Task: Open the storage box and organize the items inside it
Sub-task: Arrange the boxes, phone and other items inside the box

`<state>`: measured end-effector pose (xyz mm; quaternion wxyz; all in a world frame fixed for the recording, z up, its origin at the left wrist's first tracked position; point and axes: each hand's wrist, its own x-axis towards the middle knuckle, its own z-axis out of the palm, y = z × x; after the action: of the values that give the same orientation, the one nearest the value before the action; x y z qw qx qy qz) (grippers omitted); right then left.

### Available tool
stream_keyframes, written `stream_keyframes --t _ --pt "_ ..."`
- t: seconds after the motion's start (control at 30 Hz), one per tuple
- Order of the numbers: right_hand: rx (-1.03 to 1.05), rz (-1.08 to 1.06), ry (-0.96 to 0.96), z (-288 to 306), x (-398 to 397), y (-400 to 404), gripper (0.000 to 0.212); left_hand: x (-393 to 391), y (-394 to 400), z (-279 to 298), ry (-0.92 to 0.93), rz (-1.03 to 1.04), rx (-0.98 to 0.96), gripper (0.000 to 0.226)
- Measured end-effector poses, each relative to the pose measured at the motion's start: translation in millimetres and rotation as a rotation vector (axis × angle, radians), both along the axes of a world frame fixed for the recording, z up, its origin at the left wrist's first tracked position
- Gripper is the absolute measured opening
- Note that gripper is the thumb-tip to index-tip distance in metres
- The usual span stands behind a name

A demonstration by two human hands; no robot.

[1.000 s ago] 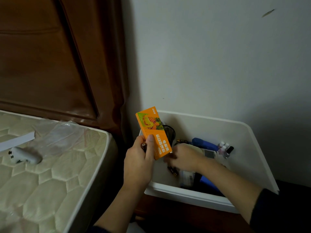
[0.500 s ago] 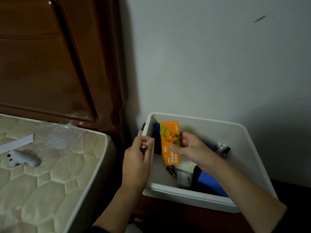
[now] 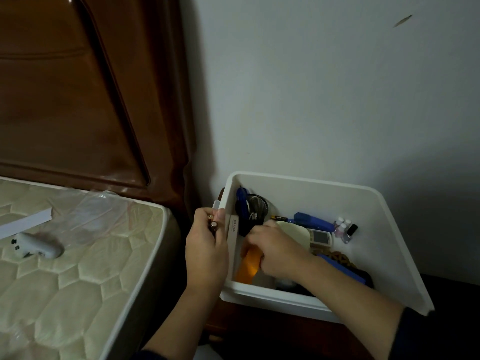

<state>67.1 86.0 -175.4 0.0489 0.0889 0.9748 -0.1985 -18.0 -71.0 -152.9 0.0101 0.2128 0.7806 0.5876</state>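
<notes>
The white storage box [image 3: 384,219] stands open against the wall. My right hand [image 3: 275,249] is inside it, holding the orange packet [image 3: 249,266] down at the near left corner. My left hand [image 3: 207,253] sits at the box's left rim, closed around small batteries [image 3: 212,222]. Inside lie a loose battery [image 3: 279,218], a blue stapler [image 3: 313,222], small nail polish bottles [image 3: 344,228], a small white device [image 3: 320,237], a black and blue bundle [image 3: 248,211] and a blue box [image 3: 342,268].
A mattress [image 3: 65,281] fills the left, with a white controller [image 3: 36,246], a white strip [image 3: 26,223] and clear plastic [image 3: 96,211] on it. A dark wooden headboard [image 3: 78,100] rises behind. The box rests on a dark wooden stand [image 3: 259,328].
The orange packet passed from my left hand to my right, which has pushed it down into the box's near left corner. My left hand stays at the rim holding the batteries.
</notes>
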Motion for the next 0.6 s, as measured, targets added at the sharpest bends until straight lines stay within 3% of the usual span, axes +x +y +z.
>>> stream_keyframes --t 0.07,0.17,0.3,0.4,0.5,0.57,0.6 --pt "0.084 0.097 0.005 -7 -5 -7 0.040 0 1 0 0.001 -0.007 -0.017 0.025" --pt "-0.020 0.179 -0.033 -12 -8 -10 0.050 0 0 0 0.015 -0.016 -0.053 0.021" --pt "-0.216 0.017 -0.082 -17 -1 -2 0.063 1 1 0 0.023 -0.028 -0.087 0.019" --pt "-0.434 -0.205 -0.100 -15 -1 0 0.058 0 1 -1 0.016 -0.024 -0.075 0.021" --pt "-0.730 -0.336 -0.259 -14 -1 -2 0.074 0 0 -2 0.024 -0.024 -0.083 0.020" --pt "-0.728 -0.324 -0.334 -18 -1 -8 0.090 0 0 -2 0.029 -0.022 -0.095 0.021" --pt "-0.651 -0.281 -0.353 -20 -1 -11 0.087 0 0 -2 0.029 -0.020 -0.097 0.022"
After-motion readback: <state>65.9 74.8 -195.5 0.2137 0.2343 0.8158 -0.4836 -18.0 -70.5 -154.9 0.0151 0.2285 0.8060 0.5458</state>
